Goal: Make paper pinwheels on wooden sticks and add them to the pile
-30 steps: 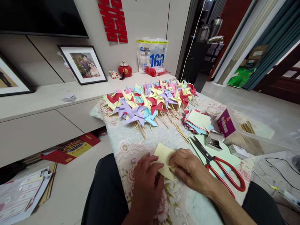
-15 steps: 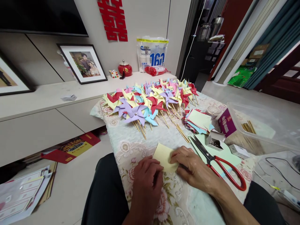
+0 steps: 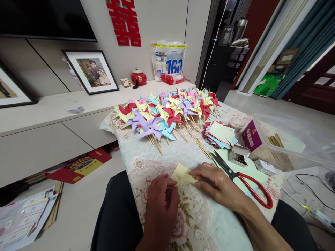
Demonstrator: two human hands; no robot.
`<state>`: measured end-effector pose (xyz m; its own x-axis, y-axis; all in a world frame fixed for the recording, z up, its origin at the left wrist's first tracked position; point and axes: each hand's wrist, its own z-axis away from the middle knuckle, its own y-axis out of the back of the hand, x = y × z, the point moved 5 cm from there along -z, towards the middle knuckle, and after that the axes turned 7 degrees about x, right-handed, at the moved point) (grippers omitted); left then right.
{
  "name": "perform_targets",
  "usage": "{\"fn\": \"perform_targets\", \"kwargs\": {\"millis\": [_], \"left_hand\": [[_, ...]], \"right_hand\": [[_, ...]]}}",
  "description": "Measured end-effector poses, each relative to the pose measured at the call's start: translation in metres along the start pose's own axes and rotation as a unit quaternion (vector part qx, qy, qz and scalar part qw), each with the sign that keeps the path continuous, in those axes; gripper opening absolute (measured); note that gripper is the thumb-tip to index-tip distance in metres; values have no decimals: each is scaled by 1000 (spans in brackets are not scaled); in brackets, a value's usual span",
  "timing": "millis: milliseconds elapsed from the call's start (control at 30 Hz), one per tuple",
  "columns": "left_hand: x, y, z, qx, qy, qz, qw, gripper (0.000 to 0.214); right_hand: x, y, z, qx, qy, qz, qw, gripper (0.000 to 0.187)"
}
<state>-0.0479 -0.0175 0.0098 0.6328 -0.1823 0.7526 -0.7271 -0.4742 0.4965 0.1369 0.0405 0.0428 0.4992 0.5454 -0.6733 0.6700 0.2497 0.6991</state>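
Note:
A small pale yellow sheet of paper is held between my two hands at the near end of the table. My left hand is closed, its curled fingertips on the sheet's left corner. From the right, my right hand pinches the opposite corner between thumb and fingers. The sheet's near edge looks lifted or bent; my fingers hide both ends of it. Red-handled scissors lie spread beside my right hand, on a pale green sheet. Thin wooden sticks lie just beyond the hands.
Many paper pinwheels on sticks cover the table's far part. A stack of coloured paper, an open small box with dark small pieces, a white box and a clear plastic bin with sticks stand on the right.
The paper's near edge has come up and away from me, so less of its surface shows. My right fingers have closed in a pinch on its corner. The view has shifted slightly.

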Motion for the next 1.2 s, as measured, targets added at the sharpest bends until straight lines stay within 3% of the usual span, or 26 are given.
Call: {"fn": "perform_targets", "kwargs": {"millis": [233, 433, 767, 1000, 1200], "left_hand": [[2, -1, -2, 2, 9, -40, 999, 13], [1, -6, -3, -11, -29, -97, 995, 17], [2, -8, -1, -2, -61, -125, 990, 15], [5, -7, -3, 11, -44, -130, 990, 15], [6, -8, -2, 18, -54, -157, 986, 18]], "right_hand": [[8, -4, 1, 29, -52, -7, 998, 31], [10, -7, -1, 35, -65, 43, 996, 35], [9, -10, -2, 32, -76, 54, 995, 34], [9, -14, 1, 17, -114, -12, 993, 30], [6, -15, -2, 16, -101, 30, 994, 20]]}}
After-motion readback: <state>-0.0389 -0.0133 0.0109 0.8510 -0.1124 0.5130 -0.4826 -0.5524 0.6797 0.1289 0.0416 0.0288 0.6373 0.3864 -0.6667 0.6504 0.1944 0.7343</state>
